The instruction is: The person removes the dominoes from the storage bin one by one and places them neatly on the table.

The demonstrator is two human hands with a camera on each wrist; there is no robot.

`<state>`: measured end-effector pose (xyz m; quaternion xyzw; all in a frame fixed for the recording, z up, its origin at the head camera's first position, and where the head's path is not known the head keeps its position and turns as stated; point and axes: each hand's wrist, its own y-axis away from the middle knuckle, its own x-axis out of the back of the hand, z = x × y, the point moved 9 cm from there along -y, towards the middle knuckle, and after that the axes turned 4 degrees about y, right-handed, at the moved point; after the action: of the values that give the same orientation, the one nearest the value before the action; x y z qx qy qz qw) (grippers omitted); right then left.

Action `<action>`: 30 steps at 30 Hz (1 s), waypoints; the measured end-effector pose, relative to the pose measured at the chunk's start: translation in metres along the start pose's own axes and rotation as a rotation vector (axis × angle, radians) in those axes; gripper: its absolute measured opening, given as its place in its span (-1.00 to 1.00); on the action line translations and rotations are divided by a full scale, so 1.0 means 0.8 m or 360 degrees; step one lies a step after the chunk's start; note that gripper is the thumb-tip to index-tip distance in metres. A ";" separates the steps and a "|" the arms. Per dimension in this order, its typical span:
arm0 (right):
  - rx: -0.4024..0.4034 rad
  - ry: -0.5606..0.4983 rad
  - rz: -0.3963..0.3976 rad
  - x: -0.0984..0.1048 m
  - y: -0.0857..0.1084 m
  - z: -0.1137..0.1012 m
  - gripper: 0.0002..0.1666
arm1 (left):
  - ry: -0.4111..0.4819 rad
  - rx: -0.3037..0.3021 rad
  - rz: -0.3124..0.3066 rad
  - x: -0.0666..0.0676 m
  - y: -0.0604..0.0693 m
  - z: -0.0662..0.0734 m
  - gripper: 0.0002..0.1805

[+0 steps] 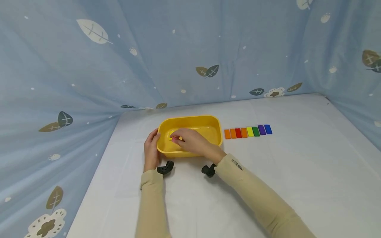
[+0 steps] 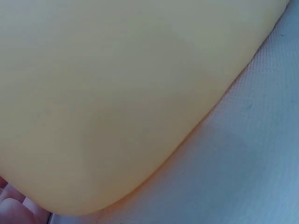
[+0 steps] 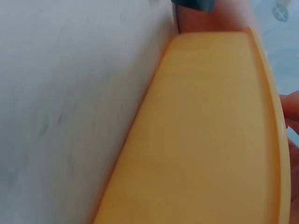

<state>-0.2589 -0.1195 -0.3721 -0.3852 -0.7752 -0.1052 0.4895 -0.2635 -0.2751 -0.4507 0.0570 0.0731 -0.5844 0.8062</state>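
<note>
A yellow plastic tub stands on the table in the head view. My left hand holds its left end, the thumb at the rim and the fingers along the outside wall. Over the far wall and down into the tub reaches my right hand, thumb and fingertips close together near the floor. A small bright yellow piece shows by these fingertips, partly hidden. A pink patch appears at the thumb tip; whether it is a held piece is unclear. Both wrist views show mostly the tub's outer wall.
Right of the tub, a row of small coloured tiles lies on the white tabletop: orange, red, yellow, green, purple and blue. Black wrist cameras hang under the sleeves. A blue patterned curtain rises behind the table.
</note>
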 end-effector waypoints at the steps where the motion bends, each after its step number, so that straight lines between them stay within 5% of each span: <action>1: -0.0010 -0.0013 0.0003 0.003 0.004 0.004 -0.66 | -0.0002 0.0005 -0.0001 0.000 0.000 0.000 -0.60; 7: -0.0175 -0.0239 -0.0007 0.018 0.028 0.035 -0.51 | 0.0031 0.0068 -0.0017 -0.007 0.009 0.009 -0.57; 13: -0.0331 -0.0488 0.0044 0.033 0.048 0.063 -0.61 | 0.0031 0.0096 -0.0012 -0.011 0.016 0.018 -0.56; 30: -0.0500 -0.0638 0.0206 0.060 0.078 0.110 -0.58 | 0.0032 0.0117 0.0042 -0.001 0.003 -0.001 -0.58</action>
<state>-0.2858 -0.0053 -0.3890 -0.5185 -0.8045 -0.1144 0.2660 -0.2612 -0.2730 -0.4516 0.0934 0.0590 -0.5753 0.8105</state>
